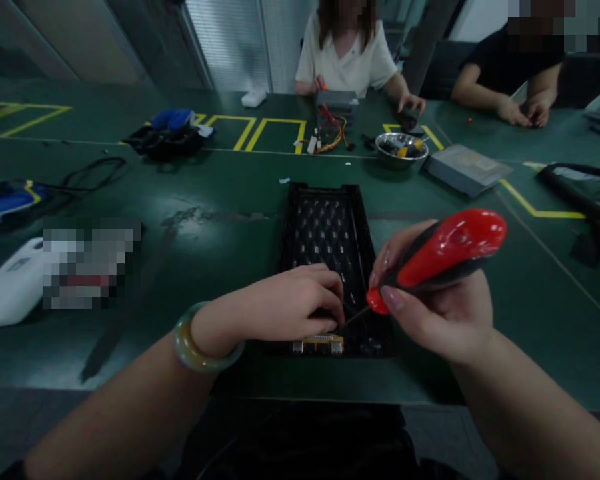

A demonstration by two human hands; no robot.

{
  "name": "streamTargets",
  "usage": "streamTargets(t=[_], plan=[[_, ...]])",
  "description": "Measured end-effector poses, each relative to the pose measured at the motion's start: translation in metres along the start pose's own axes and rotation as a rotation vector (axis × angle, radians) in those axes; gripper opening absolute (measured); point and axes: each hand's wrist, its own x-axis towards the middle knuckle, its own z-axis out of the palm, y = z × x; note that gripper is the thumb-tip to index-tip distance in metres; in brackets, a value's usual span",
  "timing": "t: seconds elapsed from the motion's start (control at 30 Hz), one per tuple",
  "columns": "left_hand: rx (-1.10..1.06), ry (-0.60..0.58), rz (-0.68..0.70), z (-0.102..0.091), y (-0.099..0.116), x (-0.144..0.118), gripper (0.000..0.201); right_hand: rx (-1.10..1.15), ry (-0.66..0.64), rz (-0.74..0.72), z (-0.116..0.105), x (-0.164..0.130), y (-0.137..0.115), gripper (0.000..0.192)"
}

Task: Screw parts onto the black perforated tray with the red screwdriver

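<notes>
My right hand (445,307) is wrapped round the red and black handle of a screwdriver (453,250). Its thin shaft slants down and left into a black plastic case (325,237) with a patterned floor. My left hand (300,300), with a stone bangle (207,337) on its wrist, reaches over the case, fingers curled and pinched close to the screwdriver's tip. What those fingers hold is hidden. Just below them, at the case's near end, lies a small yellowish circuit board (320,343) with metal connectors.
Across the green table (220,247), a person in white (350,63) handles a grey metal box (337,110) with coloured wires. Another person sits at right. A metal bowl (401,150) of tools and a flat grey box (467,170) stand beyond the case; a white device (15,280) lies left.
</notes>
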Motion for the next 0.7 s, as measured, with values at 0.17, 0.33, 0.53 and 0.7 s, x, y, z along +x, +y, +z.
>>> streamTargets(t=[0.17,0.33,0.53,0.7], plan=[[-0.002,0.041,0.008,-0.001,0.002,-0.001,0.011,-0.072,0.017,0.060,-0.002,-0.004,0.004,0.018],[0.007,0.059,0.003,0.001,0.002,-0.001,0.008,-0.099,0.019,0.078,-0.003,-0.008,0.009,0.020],[0.054,0.078,-0.002,0.003,0.002,-0.001,0.011,-0.096,0.037,0.074,-0.002,-0.011,0.015,0.021],[0.090,0.092,0.014,0.004,0.003,-0.001,0.010,-0.095,0.035,0.075,-0.003,-0.012,0.016,0.020]])
